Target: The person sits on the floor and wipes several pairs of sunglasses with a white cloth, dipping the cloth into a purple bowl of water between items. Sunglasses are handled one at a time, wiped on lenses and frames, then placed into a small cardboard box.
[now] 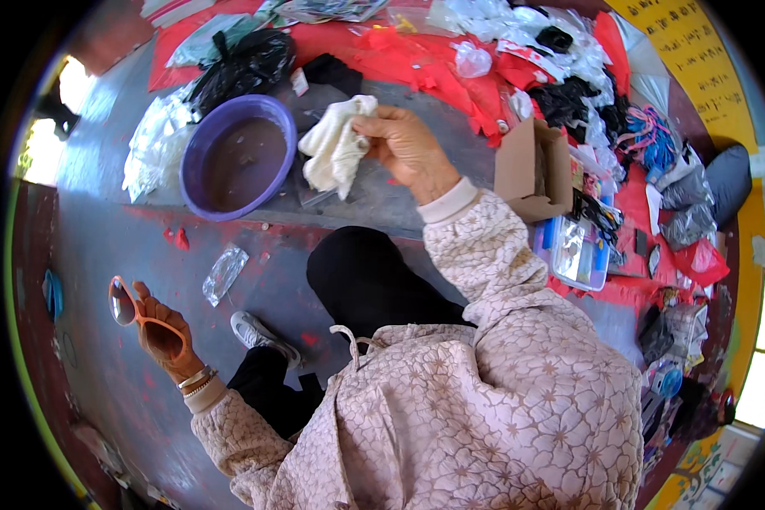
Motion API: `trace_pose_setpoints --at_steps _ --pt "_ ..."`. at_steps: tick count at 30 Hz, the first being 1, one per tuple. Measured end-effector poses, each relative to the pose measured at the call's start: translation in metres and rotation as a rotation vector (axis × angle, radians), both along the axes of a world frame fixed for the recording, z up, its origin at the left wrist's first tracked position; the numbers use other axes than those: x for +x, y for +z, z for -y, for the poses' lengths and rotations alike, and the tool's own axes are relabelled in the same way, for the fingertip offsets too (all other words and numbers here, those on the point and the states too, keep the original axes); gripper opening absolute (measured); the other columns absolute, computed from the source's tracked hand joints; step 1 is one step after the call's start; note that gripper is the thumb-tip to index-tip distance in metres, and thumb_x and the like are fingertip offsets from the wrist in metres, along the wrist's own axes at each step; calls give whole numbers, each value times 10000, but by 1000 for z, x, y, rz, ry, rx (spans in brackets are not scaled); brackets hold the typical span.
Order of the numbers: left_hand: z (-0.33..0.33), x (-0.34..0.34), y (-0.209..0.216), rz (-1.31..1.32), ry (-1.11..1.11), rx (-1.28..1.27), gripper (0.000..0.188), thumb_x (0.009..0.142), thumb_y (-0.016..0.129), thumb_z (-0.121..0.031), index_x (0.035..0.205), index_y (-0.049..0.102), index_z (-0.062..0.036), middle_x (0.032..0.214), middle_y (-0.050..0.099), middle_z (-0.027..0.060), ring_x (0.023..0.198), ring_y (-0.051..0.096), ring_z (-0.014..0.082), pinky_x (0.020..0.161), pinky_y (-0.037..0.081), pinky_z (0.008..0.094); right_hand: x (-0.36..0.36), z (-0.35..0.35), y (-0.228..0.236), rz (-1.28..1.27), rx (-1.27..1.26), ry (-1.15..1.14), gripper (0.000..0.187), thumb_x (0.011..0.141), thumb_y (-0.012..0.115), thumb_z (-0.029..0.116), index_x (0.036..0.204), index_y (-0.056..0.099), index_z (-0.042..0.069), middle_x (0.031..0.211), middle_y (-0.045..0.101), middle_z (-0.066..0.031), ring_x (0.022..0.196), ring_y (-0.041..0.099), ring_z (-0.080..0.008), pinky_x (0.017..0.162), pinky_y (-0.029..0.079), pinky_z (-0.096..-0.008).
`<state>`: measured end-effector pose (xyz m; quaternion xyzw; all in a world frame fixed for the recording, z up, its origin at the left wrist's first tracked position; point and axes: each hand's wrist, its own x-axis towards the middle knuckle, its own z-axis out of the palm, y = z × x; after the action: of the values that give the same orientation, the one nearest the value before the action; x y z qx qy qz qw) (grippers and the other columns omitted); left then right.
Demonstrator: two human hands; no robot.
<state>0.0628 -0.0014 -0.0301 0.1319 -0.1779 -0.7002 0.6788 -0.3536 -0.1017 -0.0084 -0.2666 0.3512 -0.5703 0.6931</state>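
Note:
My left hand [168, 344] is held out low on the left, its fingers closed around a pair of sunglasses [122, 303] with an orange frame and dark lenses. Bracelets circle that wrist. Farther up and to the right, my right hand [406, 146] pinches a crumpled white cloth [336, 144] between thumb and fingers. The cloth hangs just right of a purple basin [192, 161], apart from the hand. Murky brownish water seems to fill the basin's bottom.
A black plastic bag [245, 72] and clear plastic [157, 144] lie by the basin. An open cardboard box [518, 166] stands right, near a clear bin with blue edges [580, 255]. Red sheeting [416, 64] with bags runs along the back. A clear wrapper [226, 274] lies on the floor.

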Motion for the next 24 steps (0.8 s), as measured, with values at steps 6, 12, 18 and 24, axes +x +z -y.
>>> trace_pose_setpoints --at_steps 6,12,18,24 --pt "4 2 -18 98 -60 -14 340 865 505 -92 1171 388 0 778 456 -6 627 425 60 556 414 194 -145 -23 -22 -119 -76 -242 223 785 594 127 977 590 13 910 615 -50 805 587 -148 722 478 -297" --pt "13 -18 -20 185 84 143 293 888 466 -171 1113 414 9 718 353 -9 592 347 78 474 351 192 -320 -73 -73 -649 250 -591 207 828 551 184 906 604 -1 876 620 -69 732 595 -142 637 480 -286" --pt "12 -20 -24 135 19 94 326 889 457 -164 1150 405 24 754 414 12 607 386 86 496 412 202 -378 -98 -131 -1263 369 -589 293 805 569 231 908 617 -38 815 631 -57 725 595 -173 633 461 -312" --pt "4 -35 -5 250 212 280 294 890 471 -163 1101 452 39 716 420 19 585 414 95 469 438 193 -323 -102 -88 -2225 337 -470 266 787 565 232 698 634 -10 668 606 -112 627 595 -217 549 455 -331"
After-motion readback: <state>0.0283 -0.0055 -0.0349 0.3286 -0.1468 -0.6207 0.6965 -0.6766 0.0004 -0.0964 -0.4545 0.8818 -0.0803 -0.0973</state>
